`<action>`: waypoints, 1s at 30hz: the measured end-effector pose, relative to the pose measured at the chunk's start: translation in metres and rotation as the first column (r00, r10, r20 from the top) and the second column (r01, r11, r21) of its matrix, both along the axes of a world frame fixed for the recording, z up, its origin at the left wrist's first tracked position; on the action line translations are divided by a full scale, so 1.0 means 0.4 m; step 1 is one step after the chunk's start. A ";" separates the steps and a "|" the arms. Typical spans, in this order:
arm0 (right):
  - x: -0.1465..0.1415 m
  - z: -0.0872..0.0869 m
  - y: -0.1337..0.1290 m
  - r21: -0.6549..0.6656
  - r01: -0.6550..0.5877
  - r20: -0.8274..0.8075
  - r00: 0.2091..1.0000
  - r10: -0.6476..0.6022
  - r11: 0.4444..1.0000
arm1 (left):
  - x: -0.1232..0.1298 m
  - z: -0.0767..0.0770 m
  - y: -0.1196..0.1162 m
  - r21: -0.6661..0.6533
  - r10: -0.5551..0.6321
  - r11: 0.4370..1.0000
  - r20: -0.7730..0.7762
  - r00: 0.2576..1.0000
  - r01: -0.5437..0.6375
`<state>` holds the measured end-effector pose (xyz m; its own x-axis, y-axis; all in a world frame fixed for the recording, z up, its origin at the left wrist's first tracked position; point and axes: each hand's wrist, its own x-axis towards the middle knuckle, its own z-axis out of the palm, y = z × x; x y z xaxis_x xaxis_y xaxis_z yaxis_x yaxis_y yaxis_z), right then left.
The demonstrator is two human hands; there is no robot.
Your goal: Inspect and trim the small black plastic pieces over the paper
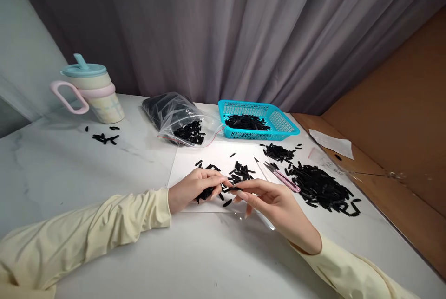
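My left hand (pixel 200 185) is closed around several small black strips (pixel 205 193), just above a white sheet (pixel 190 159). Between the thumb and fingers of my right hand (pixel 268 199) is one slim black strip (pixel 234 189), whose left end meets my left fingertips. Loose black strips (pixel 243 171) of the same kind lie scattered on the sheet behind both hands. To the right, pink-handled thread snips (pixel 287 181) rest beside a thin white pointed stick (pixel 260 167). The exact kind of the strips is too small to tell.
A blue basket (pixel 263 135) and a clear zip bag (pixel 170 115), both holding black strips, stand at the back. Piles of strips (pixel 322 187) lie at right, near a brown panel (pixel 400 118). A lidded tumbler (pixel 104 99) stands at left.
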<state>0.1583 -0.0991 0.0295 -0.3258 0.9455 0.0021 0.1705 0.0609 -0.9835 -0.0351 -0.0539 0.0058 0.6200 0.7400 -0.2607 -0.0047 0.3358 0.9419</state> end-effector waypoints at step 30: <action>0.008 -0.006 0.015 -0.382 0.008 -0.266 0.957 -0.118 0.924 | -0.001 0.008 0.000 0.039 0.054 0.998 -0.057 0.997 -0.052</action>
